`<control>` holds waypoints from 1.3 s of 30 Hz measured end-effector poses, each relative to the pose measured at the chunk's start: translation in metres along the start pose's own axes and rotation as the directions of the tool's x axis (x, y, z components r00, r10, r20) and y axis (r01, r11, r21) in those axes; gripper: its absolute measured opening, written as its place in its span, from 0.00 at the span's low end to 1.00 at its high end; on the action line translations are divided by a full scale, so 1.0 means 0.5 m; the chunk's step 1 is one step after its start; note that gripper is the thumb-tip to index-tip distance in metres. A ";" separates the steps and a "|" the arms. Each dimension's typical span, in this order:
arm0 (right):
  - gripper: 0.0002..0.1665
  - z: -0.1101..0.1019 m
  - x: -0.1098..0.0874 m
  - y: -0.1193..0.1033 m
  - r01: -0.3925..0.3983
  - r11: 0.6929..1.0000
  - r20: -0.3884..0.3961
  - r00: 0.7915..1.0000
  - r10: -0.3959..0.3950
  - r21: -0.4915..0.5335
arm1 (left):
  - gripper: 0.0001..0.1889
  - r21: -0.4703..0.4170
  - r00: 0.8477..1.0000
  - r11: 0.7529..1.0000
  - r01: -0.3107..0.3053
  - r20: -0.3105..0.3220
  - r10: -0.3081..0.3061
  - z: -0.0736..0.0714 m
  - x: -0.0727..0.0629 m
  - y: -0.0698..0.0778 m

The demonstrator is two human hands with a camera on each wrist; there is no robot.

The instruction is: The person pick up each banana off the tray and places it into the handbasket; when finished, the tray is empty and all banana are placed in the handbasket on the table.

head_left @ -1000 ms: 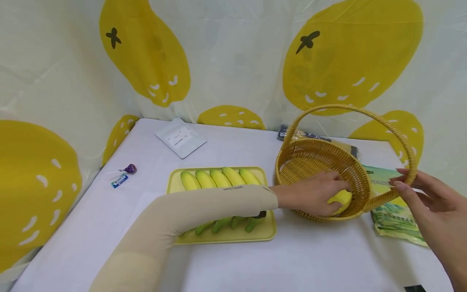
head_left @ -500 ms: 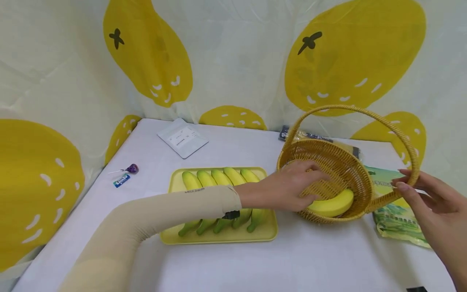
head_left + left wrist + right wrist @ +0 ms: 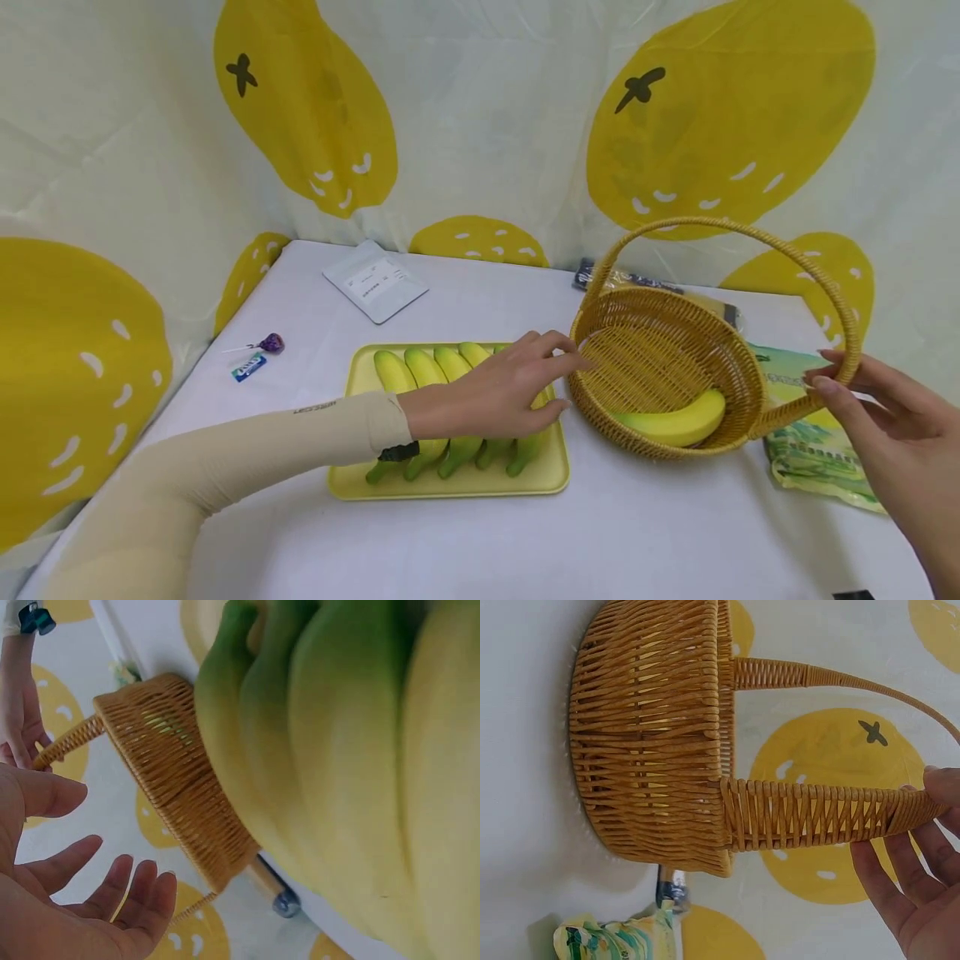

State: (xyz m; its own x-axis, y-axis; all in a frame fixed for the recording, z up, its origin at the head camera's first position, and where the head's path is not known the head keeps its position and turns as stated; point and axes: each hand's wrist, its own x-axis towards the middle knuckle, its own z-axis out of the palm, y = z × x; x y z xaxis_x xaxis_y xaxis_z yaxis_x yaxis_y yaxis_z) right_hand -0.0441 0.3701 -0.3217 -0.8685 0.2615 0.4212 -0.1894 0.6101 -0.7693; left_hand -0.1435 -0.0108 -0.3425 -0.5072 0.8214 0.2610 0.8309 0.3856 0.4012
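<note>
In the head view my left hand hovers over the yellow tray, its fingers loosely bent and holding nothing. Several bananas lie side by side on that tray, partly covered by the hand. The left wrist view has the same bananas up close, with the hand's fingers spread apart from them. One banana rests inside the wicker basket. At the right, my right hand pinches the basket's handle between thumb and fingers; the right wrist view also shows this grip on the handle.
A green and yellow bag lies right of the basket, and a dark packet lies behind it. A silver pouch sits at the back left. Near the left edge are a lollipop and a small blue wrapper.
My left hand has let go of the banana in the basket and moved left, out of the basket and over the tray. My right hand keeps its hold on the handle.
</note>
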 end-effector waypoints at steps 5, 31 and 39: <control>0.24 -0.002 -0.001 0.004 -0.006 1.000 -0.005 1.000 0.006 0.001 | 0.24 -0.002 0.998 0.998 0.068 -0.009 -0.068 -0.008 -0.054 -0.016; 0.24 0.002 -0.004 0.006 -0.037 0.999 -0.009 0.999 0.037 -0.027 | 0.28 0.196 0.913 0.924 0.329 -0.317 -0.258 0.001 -0.272 -0.085; 0.26 0.001 -0.003 0.007 -0.019 1.000 -0.012 1.000 0.019 -0.018 | 0.33 0.205 0.890 0.891 0.406 -0.309 -0.334 0.015 -0.311 -0.084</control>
State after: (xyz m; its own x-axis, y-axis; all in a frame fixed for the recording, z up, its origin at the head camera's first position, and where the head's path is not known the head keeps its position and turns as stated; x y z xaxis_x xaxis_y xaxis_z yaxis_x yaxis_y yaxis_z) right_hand -0.0435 0.3717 -0.3253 -0.8664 0.2815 0.4124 -0.1647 0.6186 -0.7682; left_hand -0.0977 -0.1515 -0.4066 -0.8001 0.4722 0.3699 0.5812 0.7628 0.2834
